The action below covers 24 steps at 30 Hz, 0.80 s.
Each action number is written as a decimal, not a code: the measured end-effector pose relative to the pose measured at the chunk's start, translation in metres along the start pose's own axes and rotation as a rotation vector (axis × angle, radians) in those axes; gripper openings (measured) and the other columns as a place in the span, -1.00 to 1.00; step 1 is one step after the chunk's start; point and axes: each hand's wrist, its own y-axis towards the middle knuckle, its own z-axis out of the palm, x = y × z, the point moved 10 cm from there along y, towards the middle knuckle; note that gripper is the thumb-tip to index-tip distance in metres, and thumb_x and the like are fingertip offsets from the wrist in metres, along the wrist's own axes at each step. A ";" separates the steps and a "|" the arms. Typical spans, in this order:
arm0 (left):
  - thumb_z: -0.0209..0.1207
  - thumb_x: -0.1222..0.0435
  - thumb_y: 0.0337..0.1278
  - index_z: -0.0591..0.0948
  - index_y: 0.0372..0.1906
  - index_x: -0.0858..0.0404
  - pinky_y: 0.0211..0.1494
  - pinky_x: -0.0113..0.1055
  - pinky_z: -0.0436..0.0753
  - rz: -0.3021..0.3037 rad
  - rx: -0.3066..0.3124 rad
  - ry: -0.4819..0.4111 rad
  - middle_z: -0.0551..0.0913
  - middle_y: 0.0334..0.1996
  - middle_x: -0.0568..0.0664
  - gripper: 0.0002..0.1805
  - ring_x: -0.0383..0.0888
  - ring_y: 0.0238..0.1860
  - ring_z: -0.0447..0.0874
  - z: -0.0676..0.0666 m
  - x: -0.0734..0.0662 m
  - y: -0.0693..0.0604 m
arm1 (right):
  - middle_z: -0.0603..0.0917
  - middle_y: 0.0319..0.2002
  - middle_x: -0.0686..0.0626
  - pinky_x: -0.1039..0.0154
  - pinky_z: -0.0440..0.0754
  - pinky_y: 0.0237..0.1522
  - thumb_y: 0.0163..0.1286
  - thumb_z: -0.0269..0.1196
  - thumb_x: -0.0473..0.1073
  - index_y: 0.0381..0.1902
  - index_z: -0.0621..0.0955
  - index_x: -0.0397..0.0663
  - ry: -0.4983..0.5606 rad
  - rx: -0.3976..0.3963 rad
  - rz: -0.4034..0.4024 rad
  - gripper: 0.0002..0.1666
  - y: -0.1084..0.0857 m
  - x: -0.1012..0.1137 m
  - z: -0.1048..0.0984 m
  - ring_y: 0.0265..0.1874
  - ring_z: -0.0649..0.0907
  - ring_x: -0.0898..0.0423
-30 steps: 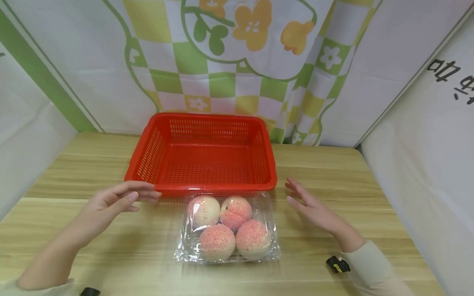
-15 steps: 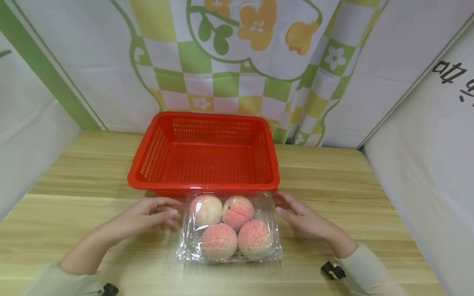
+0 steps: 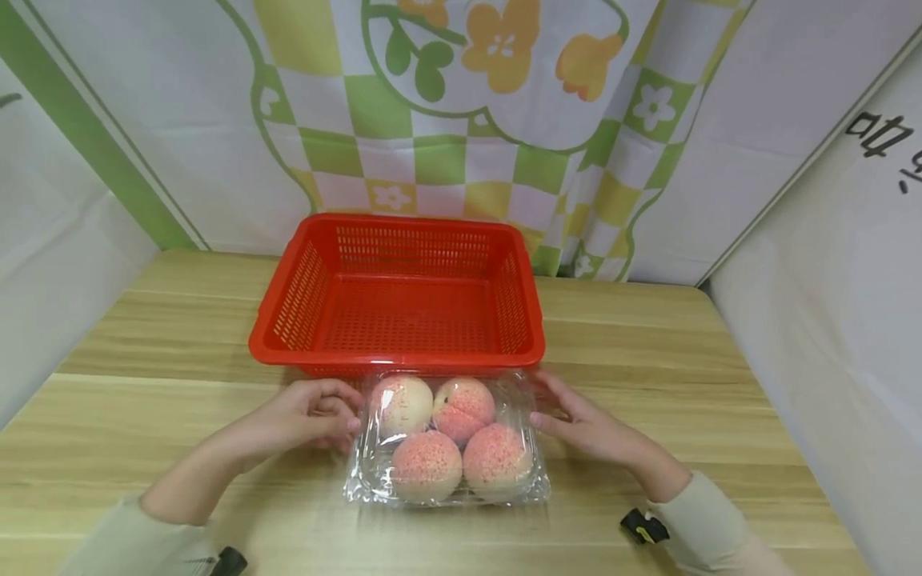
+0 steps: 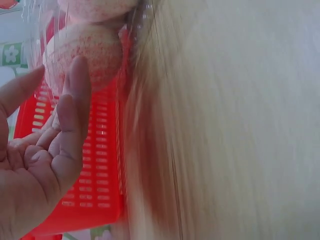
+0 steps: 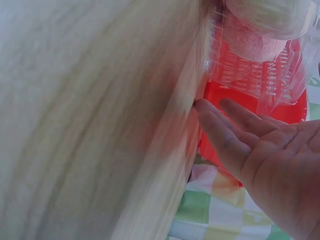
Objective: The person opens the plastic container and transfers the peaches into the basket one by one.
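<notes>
A clear plastic clamshell box (image 3: 515,406) lies on the table, with several pink-and-cream peaches (image 3: 426,466) inside. On its left side my left hand (image 3: 306,420) reaches in, its fingertips close against the wall; whether they touch is hard to tell. The left wrist view has the left hand's fingers (image 4: 76,107) gently bent beside a peach (image 4: 102,52). My right hand (image 3: 587,424) is at the box's right wall, fingers extended toward its far corner and thumb near the side. In the right wrist view, the right hand (image 5: 272,155) shows loosely spread fingers below the box.
Directly behind the box stands a red plastic basket (image 3: 403,362) with slotted walls and nothing inside. The wooden table (image 3: 634,344) runs back to a checked green, yellow and white curtain (image 3: 439,164). White fabric panels (image 3: 828,320) stand at both sides.
Both hands have moved inward toward the box, the left one rightward from beside the basket's front corner, the right one slightly leftward. The box and basket stay in place.
</notes>
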 end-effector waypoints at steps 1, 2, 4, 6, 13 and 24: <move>0.24 0.32 0.27 0.40 0.12 0.60 -0.11 -0.19 0.76 -0.001 0.000 -0.015 0.68 -0.29 0.13 -0.51 0.00 -0.27 0.74 0.001 0.000 0.000 | 0.13 0.51 -0.37 -0.32 0.30 0.38 0.53 0.10 -0.11 0.55 -0.02 -0.28 0.005 0.002 -0.001 -0.16 0.000 0.000 0.000 0.40 0.33 -0.37; 0.24 0.33 0.27 0.40 0.10 0.60 -0.09 -0.18 0.77 -0.006 0.000 -0.031 0.68 -0.30 0.12 -0.52 0.00 -0.28 0.74 0.002 0.000 0.001 | 0.13 0.51 -0.37 -0.32 0.30 0.38 0.53 0.10 -0.12 0.56 -0.02 -0.28 0.011 0.006 -0.001 -0.16 0.000 0.000 0.000 0.40 0.33 -0.38; 0.25 0.33 0.27 0.41 0.08 0.59 -0.08 -0.19 0.76 -0.014 -0.005 -0.039 0.68 -0.32 0.10 -0.54 -0.02 -0.28 0.75 0.002 0.000 0.002 | 0.14 0.51 -0.36 -0.32 0.30 0.38 0.53 0.11 -0.12 0.56 -0.03 -0.27 0.012 0.012 -0.003 -0.15 0.000 0.000 0.000 0.40 0.33 -0.37; 0.25 0.34 0.27 0.41 0.06 0.59 -0.07 -0.21 0.76 -0.016 -0.014 -0.042 0.69 -0.33 0.08 -0.56 -0.04 -0.28 0.75 0.002 -0.001 0.004 | 0.15 0.51 -0.36 -0.32 0.31 0.38 0.53 0.12 -0.12 0.56 -0.03 -0.26 0.005 0.009 -0.007 -0.15 0.000 0.000 -0.002 0.40 0.33 -0.37; 0.24 0.35 0.27 0.42 0.04 0.55 -0.07 -0.21 0.76 -0.028 -0.002 -0.058 0.70 -0.33 0.08 -0.59 -0.04 -0.26 0.75 0.007 -0.004 0.009 | 0.18 0.50 -0.33 -0.32 0.34 0.36 0.51 0.14 -0.11 0.56 0.00 -0.21 -0.014 -0.008 -0.001 -0.15 -0.005 -0.001 -0.009 0.39 0.36 -0.36; 0.23 0.28 0.28 0.41 0.07 0.49 -0.16 -0.25 0.74 -0.055 0.029 -0.065 0.74 -0.34 0.07 -0.58 -0.04 -0.30 0.77 0.024 0.001 0.012 | 0.35 0.42 -0.30 -0.32 0.47 0.25 0.50 0.16 -0.08 0.55 0.11 -0.15 -0.174 -0.049 -0.009 -0.20 -0.024 0.004 -0.022 0.30 0.45 -0.34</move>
